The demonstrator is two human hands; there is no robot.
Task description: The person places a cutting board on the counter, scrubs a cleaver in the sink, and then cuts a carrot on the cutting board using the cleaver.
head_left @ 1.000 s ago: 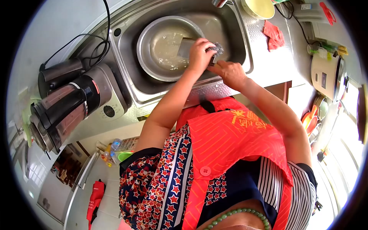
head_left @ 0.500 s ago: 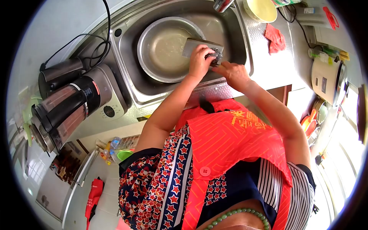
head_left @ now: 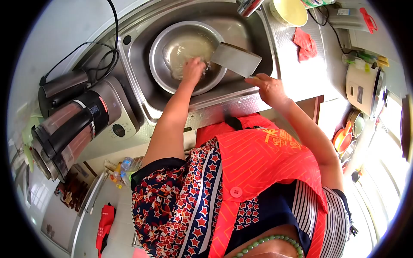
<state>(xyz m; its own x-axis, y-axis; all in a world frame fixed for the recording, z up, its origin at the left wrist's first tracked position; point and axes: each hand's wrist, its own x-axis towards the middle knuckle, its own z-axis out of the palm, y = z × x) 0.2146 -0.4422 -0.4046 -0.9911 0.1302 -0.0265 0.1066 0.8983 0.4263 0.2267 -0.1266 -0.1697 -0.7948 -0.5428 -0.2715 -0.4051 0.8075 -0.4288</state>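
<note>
My left hand (head_left: pixel 194 70) is down in the water of a round metal basin (head_left: pixel 157 64), its fingers curled. What it holds is blurred and mostly hidden. My right hand (head_left: pixel 270 89) grips the handle of a cleaver (head_left: pixel 236 59) near the sink's front edge. The cleaver's broad blade lies flat to the view, and its far end overlaps the basin's right rim. The basin stands inside the steel sink (head_left: pixel 140 71).
The faucet (head_left: pixel 248 6) is at the top. Right of the sink are a yellow bowl (head_left: pixel 289 12), a red cloth (head_left: pixel 305 44) and a rice cooker (head_left: pixel 362 88). A blender (head_left: pixel 73 122) and a black cable (head_left: pixel 115 34) are at the left.
My left hand has left the blade with the metal scrubber and moved left into the basin's water. The cleaver has turned, its whole blade now showing, and my right hand has shifted slightly right.
</note>
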